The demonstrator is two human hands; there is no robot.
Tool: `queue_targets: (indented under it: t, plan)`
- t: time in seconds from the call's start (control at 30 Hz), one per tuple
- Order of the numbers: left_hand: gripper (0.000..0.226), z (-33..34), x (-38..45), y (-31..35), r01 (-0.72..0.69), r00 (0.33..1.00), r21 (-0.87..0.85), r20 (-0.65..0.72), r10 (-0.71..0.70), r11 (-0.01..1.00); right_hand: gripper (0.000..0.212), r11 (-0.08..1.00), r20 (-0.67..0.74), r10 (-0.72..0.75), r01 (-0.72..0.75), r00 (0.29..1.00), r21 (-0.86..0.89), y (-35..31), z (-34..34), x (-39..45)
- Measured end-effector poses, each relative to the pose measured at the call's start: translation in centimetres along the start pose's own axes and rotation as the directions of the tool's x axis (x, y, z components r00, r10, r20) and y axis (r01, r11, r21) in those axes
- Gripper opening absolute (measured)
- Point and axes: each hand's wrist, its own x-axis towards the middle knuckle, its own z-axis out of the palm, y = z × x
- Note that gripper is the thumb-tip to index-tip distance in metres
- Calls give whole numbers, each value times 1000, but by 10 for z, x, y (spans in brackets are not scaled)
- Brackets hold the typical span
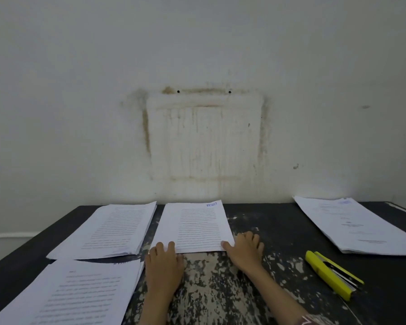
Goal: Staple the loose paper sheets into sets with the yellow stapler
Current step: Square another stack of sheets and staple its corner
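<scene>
Head view: both hands, left hand point(163, 259) and right hand point(246, 248), rest flat, fingers point(171, 246) released, on the near corners of a printed sheet set point(193, 227). The yellow stapler point(333, 273) lies on the counter point(279, 231), right of the right fingers.

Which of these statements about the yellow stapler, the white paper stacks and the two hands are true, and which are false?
1. The yellow plastic stapler lies on the worn black table, right of both hands. True.
2. The right hand holds the stapler. False: it rests at the near right corner of the middle printed white paper set.
3. The left hand touches that set's near edge. True.
4. Only one paper stack is on the table. False: four are visible.
</scene>
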Motion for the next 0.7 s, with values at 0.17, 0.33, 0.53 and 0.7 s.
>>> queue_targets:
  t: [0.17, 0.33, 0.53, 0.7]
  plan:
    - [40, 1, 2, 0, -6, 1000, 37, -5, 6, 999, 11, 999, -49, -43, 42, 998, -22, -14, 9, 4]
    - [41, 1, -1, 2, -4, 1000, 35, -25, 4, 999, 23, 998, -75, -37, 41, 997, 52, -23, 11, 9]
    - [40, -2, -2, 2, -3, 1000, 63, -8, 4, 998, 22, 969, -22, -46, 50, 999, 243, -37, 13, 13]
    - [40, -4, -3, 3, -1, 1000, 73, -5, 2, 997, 30, 999, -32, -28, 29, 999, 29, -40, 8, 15]
